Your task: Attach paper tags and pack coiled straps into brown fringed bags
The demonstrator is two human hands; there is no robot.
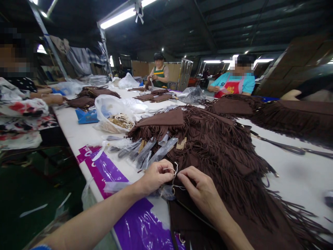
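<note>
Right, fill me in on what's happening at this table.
The person's left hand and right hand together pinch a thin white string over the near edge of a brown fringed piece lying on the white table. Clear plastic sleeves and a purple plastic sheet lie to the left. Farther along, a person in a green apron and a person in a red apron are at the same table.

Purple sheet (104, 170); clear plastic bag (110, 106)
</note>
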